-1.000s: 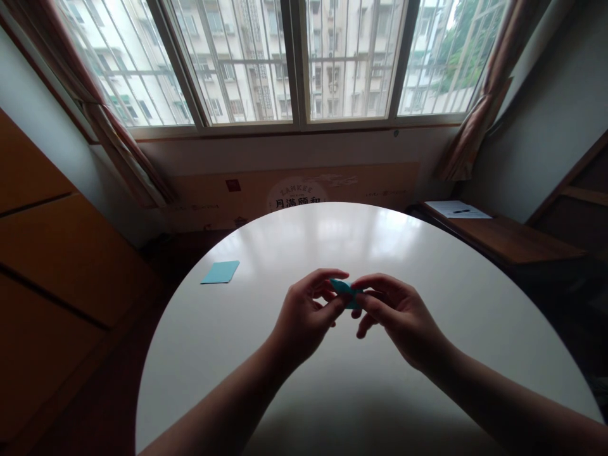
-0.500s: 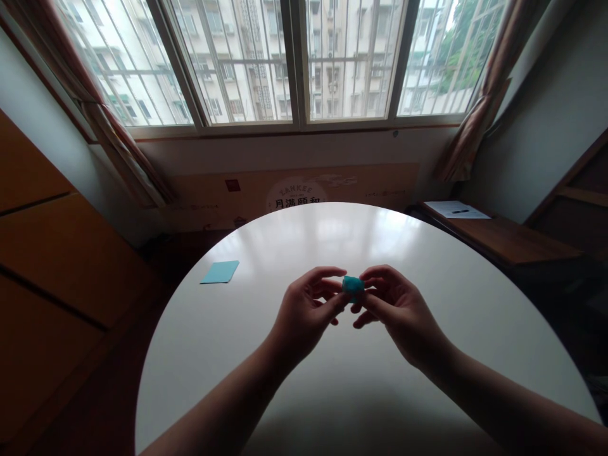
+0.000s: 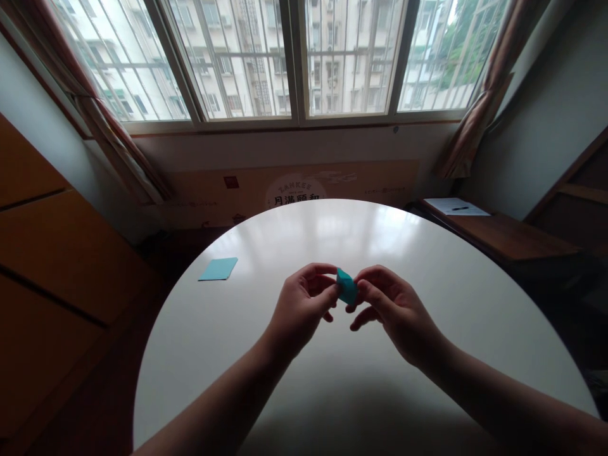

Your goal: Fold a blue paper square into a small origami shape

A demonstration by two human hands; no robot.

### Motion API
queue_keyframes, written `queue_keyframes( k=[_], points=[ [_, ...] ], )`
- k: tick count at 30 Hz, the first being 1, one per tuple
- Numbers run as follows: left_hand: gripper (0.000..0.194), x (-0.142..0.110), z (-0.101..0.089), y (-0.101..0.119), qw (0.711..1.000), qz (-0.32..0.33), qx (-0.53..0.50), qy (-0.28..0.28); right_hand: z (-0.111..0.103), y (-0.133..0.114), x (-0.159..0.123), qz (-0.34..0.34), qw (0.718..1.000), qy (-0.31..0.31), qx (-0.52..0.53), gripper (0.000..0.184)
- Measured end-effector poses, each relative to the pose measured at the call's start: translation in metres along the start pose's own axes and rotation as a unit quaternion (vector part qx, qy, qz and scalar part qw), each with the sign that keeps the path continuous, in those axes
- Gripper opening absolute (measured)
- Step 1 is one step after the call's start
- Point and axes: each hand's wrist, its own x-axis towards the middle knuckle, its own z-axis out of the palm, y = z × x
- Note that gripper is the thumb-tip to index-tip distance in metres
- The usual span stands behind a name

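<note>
Both hands meet above the middle of a round white table (image 3: 427, 266). Between them is a small folded teal paper piece (image 3: 346, 287). My left hand (image 3: 304, 307) pinches its left side with thumb and fingers curled. My right hand (image 3: 394, 310) pinches its right side, thumb and forefinger pressed on it, the other fingers curled under. The paper is held a little above the tabletop, tilted on edge.
A flat teal paper sheet (image 3: 218, 268) lies near the table's left rim. A wooden side desk (image 3: 513, 237) with white papers and a pen (image 3: 456, 207) stands at the right. Wooden cabinets (image 3: 52, 266) line the left. A barred window runs along the back wall.
The teal piece has been turned between my fingers, from lying flatter to standing more on edge. Both hands rose slightly and stayed close together.
</note>
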Motion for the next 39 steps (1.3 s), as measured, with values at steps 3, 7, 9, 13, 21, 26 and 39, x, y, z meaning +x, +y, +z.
queue_keyframes(
  k=[3, 7, 9, 13, 21, 26, 39],
  points=[
    [0.026, 0.0, -0.001, -0.001, 1.0, -0.012, 0.01, -0.02, -0.003, 0.003, 0.001, 0.005, 1.0, 0.012, 0.002, 0.022],
    [0.023, 0.0, -0.002, -0.003, 0.999, -0.013, 0.017, -0.042, -0.006, 0.007, 0.003, 0.024, 1.0, 0.008, 0.011, 0.026],
    [0.023, 0.0, -0.002, -0.004, 0.999, -0.008, 0.012, -0.045, -0.007, 0.007, 0.003, 0.032, 0.999, -0.001, 0.015, 0.025],
    [0.027, 0.001, -0.002, -0.006, 0.999, -0.003, 0.01, -0.042, -0.005, 0.006, 0.003, 0.032, 0.999, -0.004, 0.021, 0.022],
    [0.026, 0.001, 0.001, -0.007, 0.998, 0.026, 0.053, -0.011, -0.001, 0.007, 0.002, 0.043, 0.998, 0.017, 0.033, 0.027],
    [0.024, -0.001, 0.001, -0.007, 0.993, 0.06, 0.106, -0.005, -0.003, 0.008, 0.003, 0.033, 0.999, 0.004, 0.037, 0.024],
    [0.017, -0.006, 0.003, -0.006, 0.977, 0.113, 0.18, 0.023, 0.005, 0.007, 0.0, 0.001, 1.0, -0.014, -0.019, 0.034]
  ],
)
